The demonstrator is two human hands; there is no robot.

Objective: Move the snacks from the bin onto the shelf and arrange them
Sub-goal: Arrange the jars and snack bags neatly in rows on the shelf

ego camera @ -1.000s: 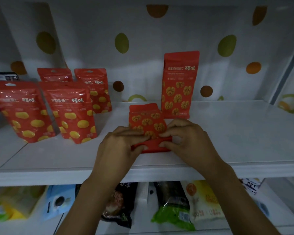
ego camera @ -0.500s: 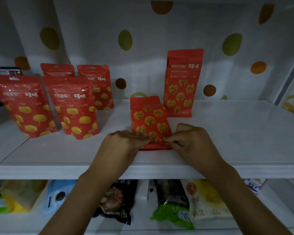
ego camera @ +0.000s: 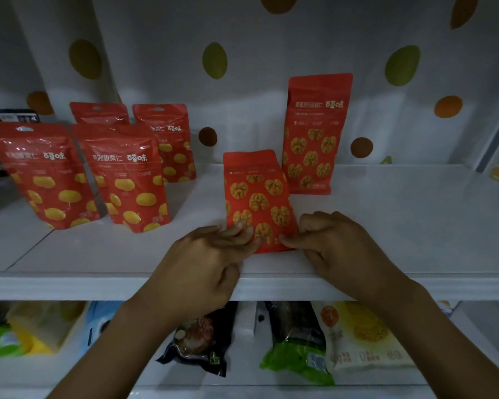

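A red walnut snack pouch (ego camera: 258,197) stands near the front of the white shelf (ego camera: 386,226), leaning back a little. My left hand (ego camera: 205,263) touches its lower left corner with its fingertips. My right hand (ego camera: 337,249) pinches the lower right corner with curled fingers. Behind it and to the right, a taller red walnut pouch (ego camera: 314,133) stands upright near the back wall. Several red chestnut pouches (ego camera: 124,177) stand in two rows on the left of the shelf.
The dotted white back wall (ego camera: 271,82) closes the shelf. On the lower shelf lie a black packet (ego camera: 199,341), a green-ended packet (ego camera: 294,349), a pale yellow bag (ego camera: 363,338) and a blue pack (ego camera: 98,326). Bare shelf surface spreads to the right of the walnut pouches.
The front walnut pouch has risen from lying nearly flat to standing upright. Both hands have slid down from its face to its bottom corners.
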